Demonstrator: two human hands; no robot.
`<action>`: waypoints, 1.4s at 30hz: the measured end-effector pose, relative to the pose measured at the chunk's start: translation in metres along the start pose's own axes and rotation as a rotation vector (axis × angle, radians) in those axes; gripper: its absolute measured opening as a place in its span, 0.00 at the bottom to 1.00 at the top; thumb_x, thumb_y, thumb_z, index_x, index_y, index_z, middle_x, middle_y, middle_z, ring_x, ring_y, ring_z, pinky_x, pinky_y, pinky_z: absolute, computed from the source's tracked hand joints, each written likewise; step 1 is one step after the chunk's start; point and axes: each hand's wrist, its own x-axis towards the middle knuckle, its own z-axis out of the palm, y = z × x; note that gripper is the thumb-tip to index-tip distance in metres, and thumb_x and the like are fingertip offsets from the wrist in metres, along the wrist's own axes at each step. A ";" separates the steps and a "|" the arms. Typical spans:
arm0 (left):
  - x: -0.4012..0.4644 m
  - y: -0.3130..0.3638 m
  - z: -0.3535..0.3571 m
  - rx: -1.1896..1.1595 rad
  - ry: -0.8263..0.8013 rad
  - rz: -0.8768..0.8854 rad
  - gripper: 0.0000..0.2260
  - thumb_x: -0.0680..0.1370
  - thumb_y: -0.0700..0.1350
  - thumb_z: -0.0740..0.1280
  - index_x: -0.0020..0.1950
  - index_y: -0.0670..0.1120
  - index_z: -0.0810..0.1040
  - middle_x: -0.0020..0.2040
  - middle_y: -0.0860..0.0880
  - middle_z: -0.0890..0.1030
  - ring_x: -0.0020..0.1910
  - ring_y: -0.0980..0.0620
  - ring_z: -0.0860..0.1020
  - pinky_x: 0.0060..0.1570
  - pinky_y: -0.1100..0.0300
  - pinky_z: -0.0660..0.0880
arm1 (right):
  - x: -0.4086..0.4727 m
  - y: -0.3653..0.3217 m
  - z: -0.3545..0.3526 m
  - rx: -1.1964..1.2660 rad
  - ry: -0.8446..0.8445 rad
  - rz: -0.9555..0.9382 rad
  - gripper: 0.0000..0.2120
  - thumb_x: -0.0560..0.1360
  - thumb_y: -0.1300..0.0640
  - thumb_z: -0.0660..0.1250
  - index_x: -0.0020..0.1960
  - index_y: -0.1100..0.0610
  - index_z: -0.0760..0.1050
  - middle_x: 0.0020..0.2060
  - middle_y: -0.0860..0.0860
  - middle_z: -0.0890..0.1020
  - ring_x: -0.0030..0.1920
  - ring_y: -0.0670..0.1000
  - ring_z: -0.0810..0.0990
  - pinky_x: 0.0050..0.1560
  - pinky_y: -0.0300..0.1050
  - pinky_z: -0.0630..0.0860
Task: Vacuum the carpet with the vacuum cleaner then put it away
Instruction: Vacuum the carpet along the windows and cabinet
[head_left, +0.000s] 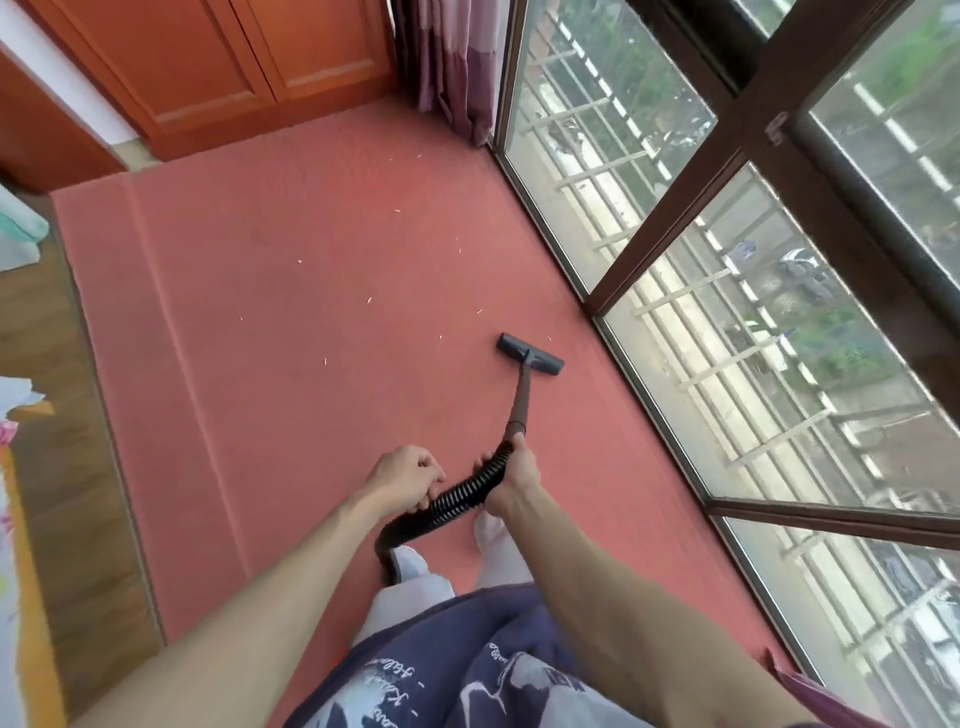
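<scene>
the ribbed black hose is held nearest the body, strung between both hands just above the white-socked feet. the left hand is curled round the lower run of the hose, seemingly to keep its slack lifted off the floor and out of the way of the feet. the right hand is wrapped round the point where the hose meets the wand, a grip that lets the push be steered. beyond it the wand is angled down and forward so that the floor head is laid flat on the red carpet, close beside the window frame. further out, pale scraps are scattered over the carpet ahead and to the left of the head, so the vacuuming is judged unfinished. the vacuum's body is not seen. at the far end a wooden cabinet and a purple curtain are stood
</scene>
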 end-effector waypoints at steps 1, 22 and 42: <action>0.003 0.009 -0.003 0.005 0.028 -0.010 0.08 0.76 0.39 0.62 0.41 0.45 0.79 0.32 0.49 0.80 0.29 0.51 0.77 0.32 0.61 0.75 | 0.008 -0.018 0.005 -0.008 -0.009 0.011 0.16 0.80 0.45 0.63 0.44 0.57 0.67 0.29 0.55 0.71 0.27 0.53 0.70 0.30 0.44 0.70; 0.046 0.138 -0.035 -0.076 0.326 0.012 0.09 0.78 0.37 0.61 0.44 0.43 0.81 0.37 0.45 0.82 0.31 0.50 0.78 0.33 0.60 0.77 | -0.007 -0.037 0.068 0.292 -0.044 0.351 0.20 0.77 0.41 0.60 0.40 0.58 0.69 0.25 0.53 0.71 0.24 0.52 0.70 0.29 0.42 0.68; 0.075 0.117 -0.119 -0.128 0.159 0.084 0.09 0.75 0.36 0.61 0.42 0.42 0.81 0.32 0.48 0.81 0.30 0.50 0.77 0.35 0.59 0.77 | 0.023 -0.050 0.162 -0.039 0.020 0.111 0.20 0.78 0.45 0.63 0.42 0.63 0.73 0.31 0.57 0.77 0.28 0.55 0.76 0.36 0.48 0.76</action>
